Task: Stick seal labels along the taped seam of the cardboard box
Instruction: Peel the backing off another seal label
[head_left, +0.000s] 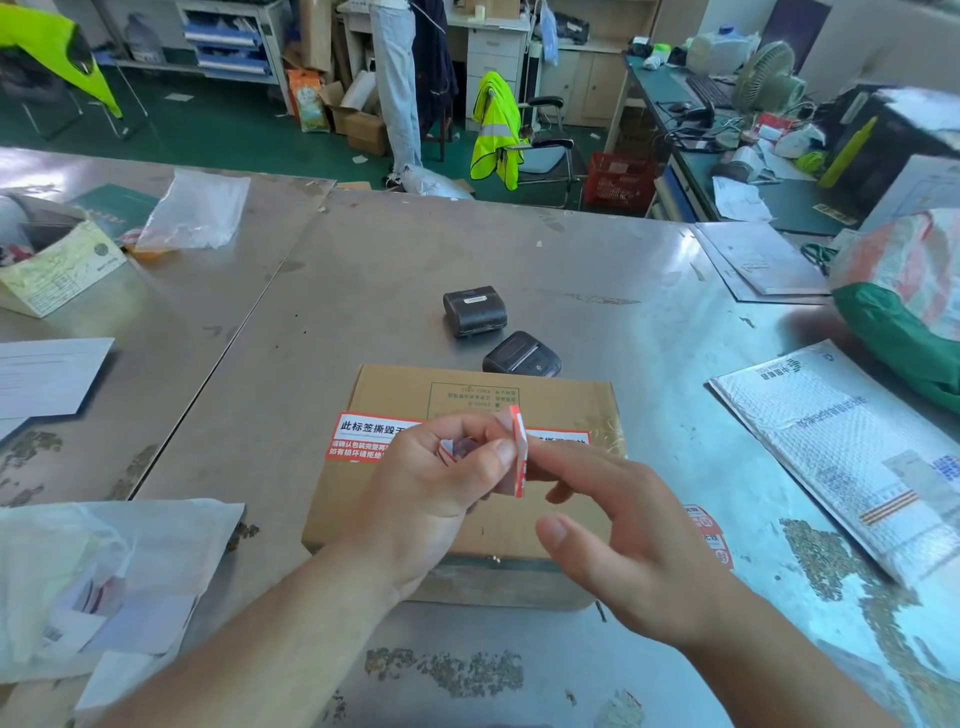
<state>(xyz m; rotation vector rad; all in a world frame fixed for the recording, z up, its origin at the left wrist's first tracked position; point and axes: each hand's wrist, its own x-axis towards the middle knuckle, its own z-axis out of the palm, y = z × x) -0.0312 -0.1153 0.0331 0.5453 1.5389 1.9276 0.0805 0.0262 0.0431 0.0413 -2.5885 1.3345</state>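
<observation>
Left hand (436, 488) nearest, over the near half of the cardboard box (395, 395). Its fingers (498, 452) pinched a loose seal label (518, 452) held on edge, with crumpled backing (457, 449) in the same grip. Right hand (623, 530) just beside it, fingers straight and spread, gripping nothing; the forefinger reached toward the label, contact unclear. Box sat by the near edge of the bench (363, 291), about mid-width. A stuck label (363, 436) already ran left to right along the taped seam (609, 434), just beyond and below my fingers; my hands hid its middle. Judgement: the loose label stood upright and needed laying flat, long axis along that line. Left hand nearer.
</observation>
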